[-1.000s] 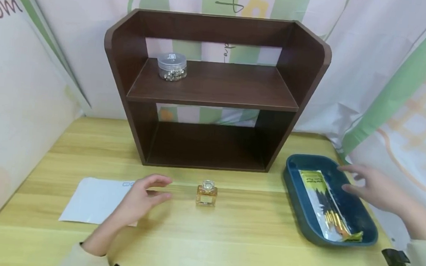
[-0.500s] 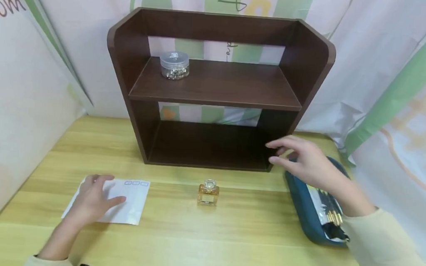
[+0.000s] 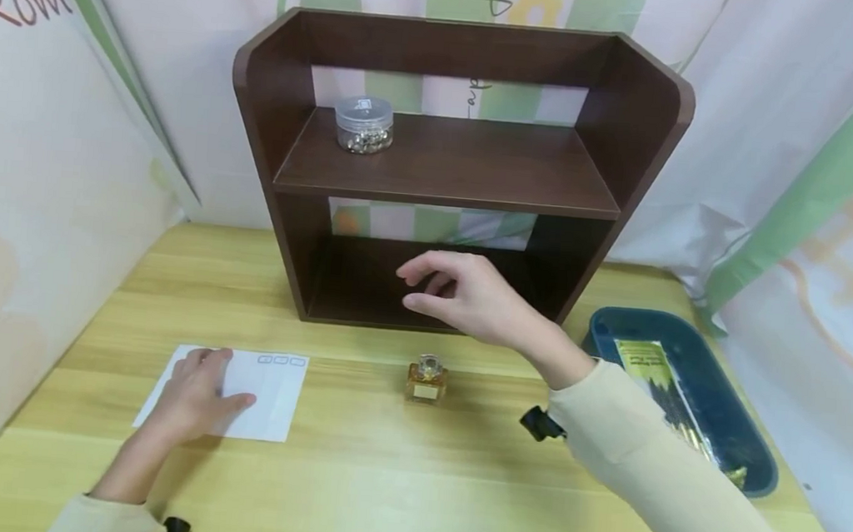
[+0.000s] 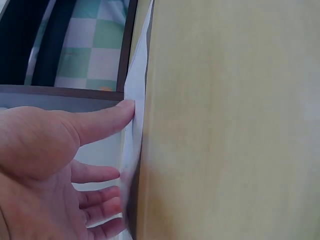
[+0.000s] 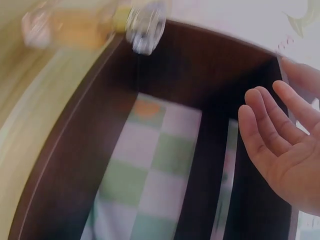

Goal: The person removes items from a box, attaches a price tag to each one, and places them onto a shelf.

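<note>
The white sheet (image 3: 265, 404) is flat, thin and four-cornered, with three small outlined boxes printed near its upper right corner. It lies in front of the dark brown shelf (image 3: 450, 163), off past its left side. My left hand (image 3: 196, 398) is over the sheet's left part, fingers relaxed and thumb spread away, clasping nothing; from my left wrist, the thumb tip and fingertips meet the sheet's edge, though I cannot tell how firmly they touch.

My right hand (image 3: 475, 297) hangs before the shelf's lower compartment, fingers loosely bent, holding nothing. The bottle (image 3: 426, 383) stands upright below it, apart from it, in front of the shelf's middle: a squat block of clear glass with amber contents, a pale label and a faceted stopper.

The shelf has a smooth wood-grain finish and rounded upper corners. On its upper board, toward the left, sits a round clear plastic jar (image 3: 364, 125) of shiny metallic bits. Right of the shelf, a deep blue, round-cornered tray (image 3: 720, 398) holds a glossy packet (image 3: 647, 367).
</note>
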Demonstrator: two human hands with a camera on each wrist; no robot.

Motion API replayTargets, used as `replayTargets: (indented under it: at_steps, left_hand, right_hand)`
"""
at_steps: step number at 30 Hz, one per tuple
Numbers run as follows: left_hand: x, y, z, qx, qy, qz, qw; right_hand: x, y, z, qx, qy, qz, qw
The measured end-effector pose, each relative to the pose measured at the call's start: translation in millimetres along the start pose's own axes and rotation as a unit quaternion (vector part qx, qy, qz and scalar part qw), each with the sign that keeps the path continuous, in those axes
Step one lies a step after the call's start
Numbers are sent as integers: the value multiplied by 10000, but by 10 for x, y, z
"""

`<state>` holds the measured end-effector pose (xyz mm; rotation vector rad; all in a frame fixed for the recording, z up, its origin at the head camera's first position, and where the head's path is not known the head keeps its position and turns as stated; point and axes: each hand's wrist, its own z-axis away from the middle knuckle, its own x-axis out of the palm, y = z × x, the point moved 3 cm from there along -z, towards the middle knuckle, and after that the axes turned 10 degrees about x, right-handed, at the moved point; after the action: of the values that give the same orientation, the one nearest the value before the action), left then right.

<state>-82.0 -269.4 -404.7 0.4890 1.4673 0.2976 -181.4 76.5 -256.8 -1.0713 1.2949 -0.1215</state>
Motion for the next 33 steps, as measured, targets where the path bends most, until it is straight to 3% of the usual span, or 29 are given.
replayTargets:
  at_steps: [8,12,18,22,27,33]
  left_hand:
    - [-59,-77,-8,8,146,933,9955]
    - [-119,-66,4,100,399,1349,9900]
    - [-243,102,52,701,983,1721,9777]
    - [-318,223,101,1014,1191,1948,9683]
    - [-369,325,201,1110,1141,2063,9654]
    - [-414,347,285,1325,1158,2037,9631]
  right_hand:
    - [454,-304,-248,49,-440,-251,9987]
    - [694,-423,-325,-28,-593,-392,9975]
    - [1093,-423,-464,135,-666,-874,9939]
    - [1320,-386,-573,337,-400,-1111,9924]
    - [1467,-376,-640,423,-199,-1503,9875]
    - [1546,-441,-690,225,-652,-1879,9798]
